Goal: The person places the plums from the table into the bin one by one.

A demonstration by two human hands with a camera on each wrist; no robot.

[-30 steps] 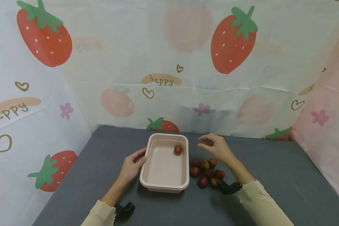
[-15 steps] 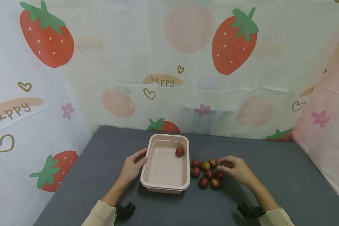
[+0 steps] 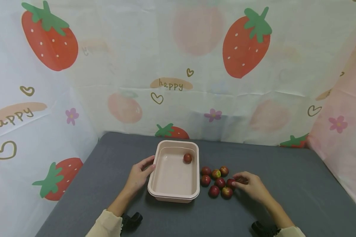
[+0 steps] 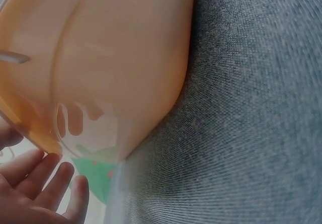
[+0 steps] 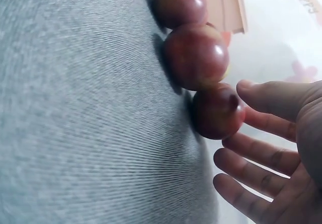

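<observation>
Touching one box (image 3: 172, 179), left hand (image 3: 137, 176), eight plums (image 3: 220, 182) outside, one (image 3: 187, 158) inside

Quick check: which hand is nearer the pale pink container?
Left. The left hand is at the left side of the container, touching its rim. The right hand is farther off, by the rightmost plum outside it.

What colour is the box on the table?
The box is pale pinkish beige, seen best in the head view.
</observation>
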